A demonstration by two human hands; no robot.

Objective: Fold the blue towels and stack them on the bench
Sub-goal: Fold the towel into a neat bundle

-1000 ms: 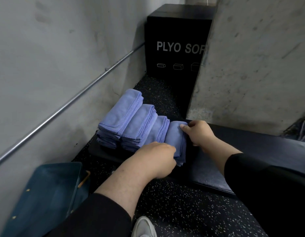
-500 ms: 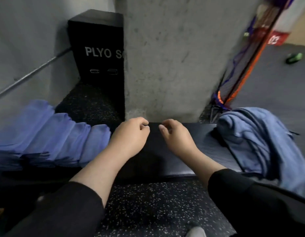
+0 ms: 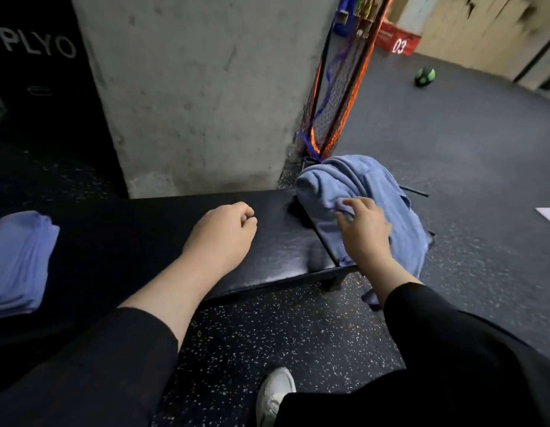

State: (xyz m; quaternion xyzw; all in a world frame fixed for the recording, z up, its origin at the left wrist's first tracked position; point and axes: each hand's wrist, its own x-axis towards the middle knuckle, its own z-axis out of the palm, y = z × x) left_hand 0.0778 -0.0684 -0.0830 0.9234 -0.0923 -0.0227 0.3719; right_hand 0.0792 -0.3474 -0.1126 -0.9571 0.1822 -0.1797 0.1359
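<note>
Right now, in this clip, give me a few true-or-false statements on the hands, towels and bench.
1. The right hand is on the loose towel pile. True.
2. The left hand holds a towel. False: it is curled, holding nothing, over the bench.
3. The folded towels lie at the bench's left end. True.
4. The loose pile lies on the floor. False: it is draped over the bench's right end.
5. A red ball sits on the floor. False: the ball is green.
</note>
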